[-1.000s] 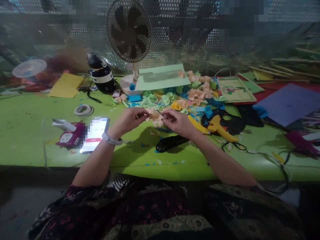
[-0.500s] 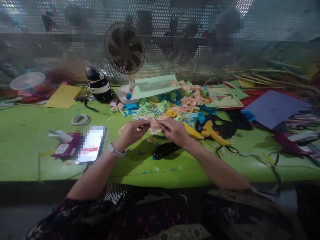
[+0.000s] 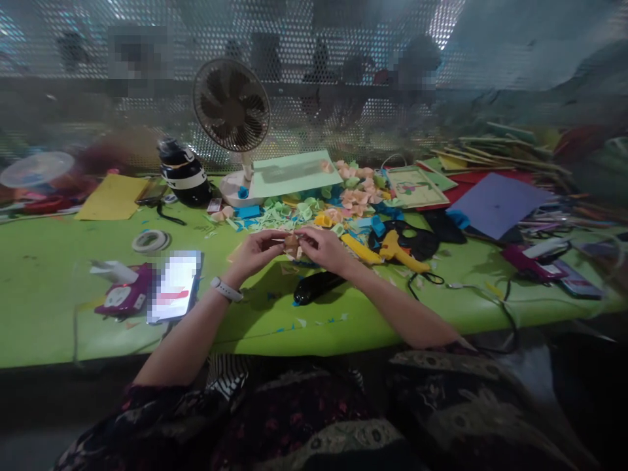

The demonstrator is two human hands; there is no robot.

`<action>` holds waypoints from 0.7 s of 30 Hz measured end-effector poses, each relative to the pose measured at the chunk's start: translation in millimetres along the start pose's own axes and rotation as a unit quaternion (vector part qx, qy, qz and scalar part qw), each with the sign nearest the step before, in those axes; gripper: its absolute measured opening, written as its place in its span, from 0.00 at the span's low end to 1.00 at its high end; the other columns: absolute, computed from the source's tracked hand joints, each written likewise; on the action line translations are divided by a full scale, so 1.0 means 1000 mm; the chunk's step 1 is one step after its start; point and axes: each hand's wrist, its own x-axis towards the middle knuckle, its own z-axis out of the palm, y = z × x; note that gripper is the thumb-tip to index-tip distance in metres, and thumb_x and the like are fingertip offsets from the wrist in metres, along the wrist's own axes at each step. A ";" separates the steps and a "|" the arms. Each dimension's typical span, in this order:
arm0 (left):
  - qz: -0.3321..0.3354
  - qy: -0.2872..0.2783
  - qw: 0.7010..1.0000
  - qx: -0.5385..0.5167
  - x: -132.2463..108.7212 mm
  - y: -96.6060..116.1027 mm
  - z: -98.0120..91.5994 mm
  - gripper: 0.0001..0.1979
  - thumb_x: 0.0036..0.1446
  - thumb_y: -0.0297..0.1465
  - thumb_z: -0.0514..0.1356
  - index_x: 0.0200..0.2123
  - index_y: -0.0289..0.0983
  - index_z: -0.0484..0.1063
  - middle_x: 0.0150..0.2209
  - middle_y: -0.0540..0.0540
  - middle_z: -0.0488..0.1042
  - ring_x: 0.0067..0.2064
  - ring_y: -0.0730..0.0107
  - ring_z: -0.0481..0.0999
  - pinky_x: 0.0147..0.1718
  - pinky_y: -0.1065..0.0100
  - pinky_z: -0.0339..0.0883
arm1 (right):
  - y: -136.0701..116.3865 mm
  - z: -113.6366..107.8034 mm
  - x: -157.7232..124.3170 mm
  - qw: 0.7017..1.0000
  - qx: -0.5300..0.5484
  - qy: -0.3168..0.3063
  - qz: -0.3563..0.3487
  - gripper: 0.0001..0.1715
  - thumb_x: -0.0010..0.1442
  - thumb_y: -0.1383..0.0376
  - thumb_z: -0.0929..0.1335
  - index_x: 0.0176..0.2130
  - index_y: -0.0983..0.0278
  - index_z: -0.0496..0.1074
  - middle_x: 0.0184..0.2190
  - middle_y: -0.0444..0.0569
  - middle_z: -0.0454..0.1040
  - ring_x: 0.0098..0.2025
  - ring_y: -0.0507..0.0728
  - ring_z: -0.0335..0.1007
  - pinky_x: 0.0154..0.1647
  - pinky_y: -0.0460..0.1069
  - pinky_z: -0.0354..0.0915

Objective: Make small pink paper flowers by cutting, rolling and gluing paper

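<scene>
A small peach paper piece (image 3: 291, 246) is held between my two hands over the green table (image 3: 206, 327). My left hand (image 3: 260, 253) pinches its left side, and my right hand (image 3: 321, 248) has its fingertips on the upper right side. Just behind the hands lies a pile of green paper cuttings (image 3: 289, 212), with peach paper flowers (image 3: 360, 190) at its right end. A black stapler-like tool (image 3: 314, 288) rests on the table below my right hand. The fingertips partly hide the peach piece.
A fan (image 3: 231, 104), a black bottle (image 3: 185, 173) and a green sheet (image 3: 294, 173) stand or lie behind. Left are a tape roll (image 3: 150, 242) and a phone (image 3: 175, 286). A yellow glue gun (image 3: 400, 252) and a purple sheet (image 3: 498, 204) are at right.
The view has shifted, so most things appear further left. Both hands still hold the peach piece, which now looks darker and turned, with my right fingers over its top.
</scene>
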 end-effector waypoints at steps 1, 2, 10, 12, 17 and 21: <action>-0.003 -0.004 1.000 -0.011 0.001 -0.002 0.000 0.20 0.53 0.38 0.68 0.48 0.34 0.79 0.45 0.39 0.82 0.45 0.59 0.82 0.46 0.60 0.77 | 0.000 0.001 0.001 0.999 0.027 0.008 0.018 0.19 0.62 0.65 0.64 0.50 0.67 0.76 0.39 0.54 0.81 0.37 0.56 0.77 0.42 0.50 0.71; -0.004 -0.004 1.000 -0.020 0.002 -0.003 -0.001 0.21 0.52 0.38 0.69 0.48 0.34 0.78 0.45 0.39 0.82 0.45 0.59 0.82 0.46 0.60 0.77 | 0.000 0.001 0.001 0.998 0.058 0.015 0.034 0.21 0.61 0.65 0.65 0.52 0.67 0.74 0.37 0.53 0.81 0.35 0.55 0.77 0.39 0.49 0.71; -0.001 0.003 1.000 -0.006 0.003 -0.010 -0.002 0.19 0.50 0.34 0.70 0.45 0.34 0.79 0.43 0.39 0.82 0.42 0.59 0.83 0.45 0.58 0.77 | -0.002 -0.003 -0.001 0.997 0.080 -0.005 0.001 0.24 0.57 0.65 0.66 0.53 0.63 0.73 0.38 0.48 0.79 0.26 0.50 0.71 0.30 0.46 0.68; 0.016 -0.003 1.000 0.010 0.004 -0.011 -0.002 0.17 0.51 0.34 0.69 0.44 0.33 0.79 0.43 0.39 0.82 0.42 0.60 0.82 0.45 0.58 0.77 | -0.005 -0.003 -0.003 0.999 0.037 0.002 -0.032 0.20 0.58 0.64 0.67 0.50 0.63 0.74 0.38 0.49 0.80 0.28 0.51 0.71 0.32 0.47 0.68; 0.049 0.018 0.998 0.038 0.004 -0.005 0.001 0.15 0.55 0.35 0.67 0.44 0.34 0.76 0.44 0.39 0.80 0.45 0.61 0.81 0.44 0.61 0.77 | -0.003 0.000 -0.003 0.999 0.044 0.002 -0.014 0.09 0.59 0.62 0.67 0.40 0.62 0.72 0.34 0.47 0.78 0.27 0.52 0.72 0.31 0.47 0.68; 0.058 0.095 0.993 0.043 0.001 0.002 0.004 0.17 0.56 0.38 0.68 0.43 0.36 0.69 0.51 0.37 0.76 0.53 0.59 0.77 0.41 0.66 0.77 | 0.002 0.002 -0.001 0.987 0.150 0.022 0.052 0.09 0.57 0.58 0.69 0.37 0.61 0.69 0.32 0.46 0.77 0.27 0.53 0.74 0.31 0.49 0.71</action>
